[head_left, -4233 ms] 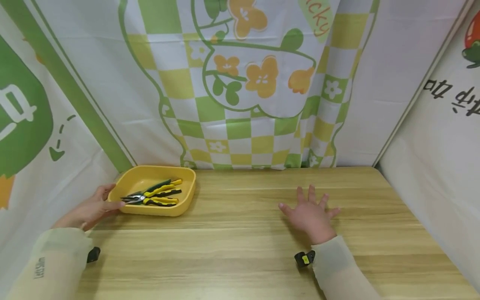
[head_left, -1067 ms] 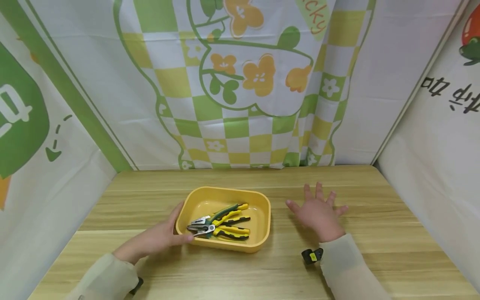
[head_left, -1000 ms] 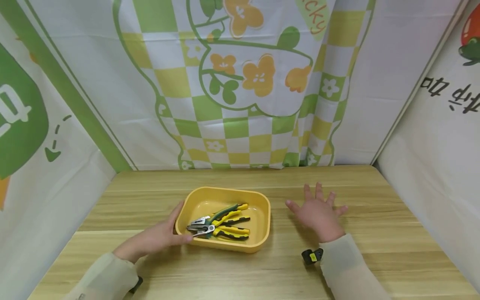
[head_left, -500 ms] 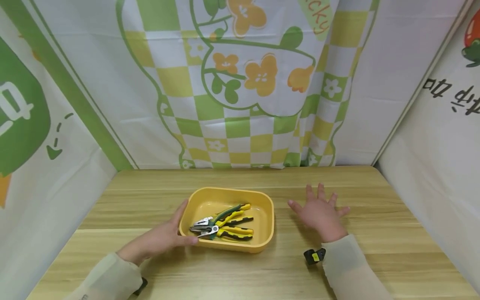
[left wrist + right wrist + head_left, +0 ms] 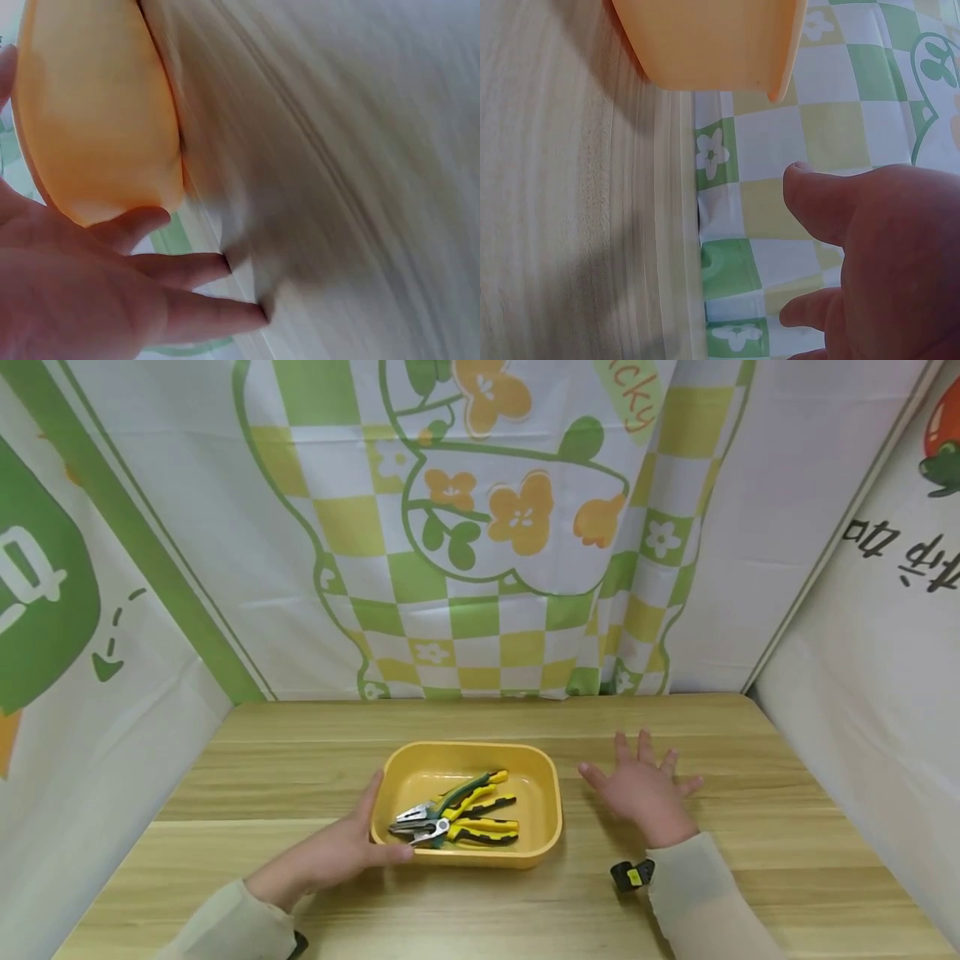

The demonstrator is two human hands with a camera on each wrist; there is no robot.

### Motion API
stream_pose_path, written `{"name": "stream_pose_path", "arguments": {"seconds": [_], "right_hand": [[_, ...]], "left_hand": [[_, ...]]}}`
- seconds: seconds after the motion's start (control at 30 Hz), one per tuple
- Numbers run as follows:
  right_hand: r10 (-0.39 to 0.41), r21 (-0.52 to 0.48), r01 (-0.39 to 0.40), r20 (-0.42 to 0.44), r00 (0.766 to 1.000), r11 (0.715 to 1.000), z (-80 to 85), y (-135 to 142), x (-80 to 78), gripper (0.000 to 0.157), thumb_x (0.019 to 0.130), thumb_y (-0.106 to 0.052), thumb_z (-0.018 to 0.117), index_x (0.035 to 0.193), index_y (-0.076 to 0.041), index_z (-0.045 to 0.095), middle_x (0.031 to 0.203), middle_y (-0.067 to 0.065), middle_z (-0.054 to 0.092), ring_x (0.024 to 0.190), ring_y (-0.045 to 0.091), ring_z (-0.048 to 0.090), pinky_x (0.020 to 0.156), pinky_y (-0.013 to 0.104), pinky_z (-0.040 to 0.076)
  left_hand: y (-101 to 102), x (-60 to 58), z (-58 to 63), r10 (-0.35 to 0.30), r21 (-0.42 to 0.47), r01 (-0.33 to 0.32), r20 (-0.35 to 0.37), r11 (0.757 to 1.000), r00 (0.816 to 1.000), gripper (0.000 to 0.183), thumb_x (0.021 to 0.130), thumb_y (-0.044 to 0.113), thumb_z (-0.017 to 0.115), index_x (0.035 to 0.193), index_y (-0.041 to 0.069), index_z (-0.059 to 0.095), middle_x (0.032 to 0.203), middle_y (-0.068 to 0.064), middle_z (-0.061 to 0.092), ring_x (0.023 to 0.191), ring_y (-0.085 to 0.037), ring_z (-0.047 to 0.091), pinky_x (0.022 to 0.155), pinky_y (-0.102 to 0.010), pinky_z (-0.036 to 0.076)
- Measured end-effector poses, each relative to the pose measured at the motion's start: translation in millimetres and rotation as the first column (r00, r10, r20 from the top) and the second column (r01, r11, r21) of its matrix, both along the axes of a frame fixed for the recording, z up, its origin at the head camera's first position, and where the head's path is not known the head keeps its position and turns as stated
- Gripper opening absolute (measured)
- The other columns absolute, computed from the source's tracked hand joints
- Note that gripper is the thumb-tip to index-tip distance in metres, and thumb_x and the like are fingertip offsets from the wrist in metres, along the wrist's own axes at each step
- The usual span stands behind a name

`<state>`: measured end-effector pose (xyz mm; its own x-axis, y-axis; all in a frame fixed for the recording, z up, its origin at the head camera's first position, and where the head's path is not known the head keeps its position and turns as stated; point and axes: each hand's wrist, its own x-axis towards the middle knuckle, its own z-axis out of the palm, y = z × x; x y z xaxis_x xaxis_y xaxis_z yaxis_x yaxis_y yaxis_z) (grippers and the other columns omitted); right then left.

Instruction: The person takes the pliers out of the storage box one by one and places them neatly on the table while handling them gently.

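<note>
A yellow plastic basin [image 5: 536, 857] stands on the wooden table, its outer wall close up in both wrist views. Inside lie pliers [image 5: 459, 817] with yellow-black and dark green handles, overlapping, metal noses pointing left. My left hand [image 5: 341, 852] grips the basin's near left corner. Its thumb lies on the front rim and the forefinger bears on the left end; in the left wrist view the other fingers [image 5: 214, 315] extend down to the tabletop. To the basin's right, my right hand [image 5: 643, 793] is spread wide over the table, holding nothing and apart from the basin.
The wooden table [image 5: 465, 914] ends at a printed cloth [image 5: 480, 618] behind it. White printed panels rise at the left [image 5: 172, 727] and right [image 5: 847, 693]. A black strap device [image 5: 632, 876] sits on the right wrist.
My left hand has brought the basin with the pliers from the table's far left to the middle, and it has shifted slightly nearer and rightward since half a second ago. The right hand stays spread.
</note>
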<state>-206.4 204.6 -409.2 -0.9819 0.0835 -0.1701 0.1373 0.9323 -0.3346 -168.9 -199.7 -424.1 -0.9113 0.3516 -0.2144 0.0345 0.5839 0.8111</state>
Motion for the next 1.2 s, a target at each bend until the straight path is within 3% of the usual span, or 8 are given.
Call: {"name": "stream_pose_path", "arguments": {"seconds": [0.23,1.0,1.2], "right_hand": [[-0.004,-0.001,0.004,-0.003,1.000,1.000,1.8,0.3,0.9,0.108,0.087,-0.085,0.027,0.160,-0.007,0.010,0.160,0.028,-0.008,0.133,0.064,-0.016,0.084,0.084,-0.014],[-0.011,0.002,0.011,0.008,1.000,1.000,-3.5,10.4,0.8,0.111,0.085,-0.087,0.025,0.160,-0.007,0.011,0.159,0.029,-0.010,0.132,0.066,-0.014,0.083,0.085,-0.013],[-0.012,-0.007,0.012,0.007,1.000,1.000,-5.5,13.4,1.0,0.111,0.085,-0.087,0.026,0.160,-0.007,0.010,0.158,0.029,-0.012,0.131,0.066,-0.016,0.082,0.084,-0.015]], "left_hand": [[10.9,8.0,1.3,0.017,-0.021,-0.017,-0.001,1.000,1.000,0.131,0.079,0.047,0.082,0.158,0.010,-0.016,0.151,-0.040,0.019,0.129,-0.051,0.040,0.109,-0.061,0.023],[34.2,23.6,3.5,0.009,-0.038,-0.010,-0.030,0.999,1.000,0.129,0.080,0.049,0.080,0.158,0.008,-0.015,0.153,-0.038,0.019,0.134,-0.051,0.033,0.109,-0.061,0.021],[35.8,23.4,5.3,0.019,-0.062,-0.022,-0.040,0.998,0.999,0.132,0.076,0.051,0.083,0.159,0.008,-0.010,0.148,-0.039,0.030,0.128,-0.049,0.044,0.106,-0.061,0.029]]}}
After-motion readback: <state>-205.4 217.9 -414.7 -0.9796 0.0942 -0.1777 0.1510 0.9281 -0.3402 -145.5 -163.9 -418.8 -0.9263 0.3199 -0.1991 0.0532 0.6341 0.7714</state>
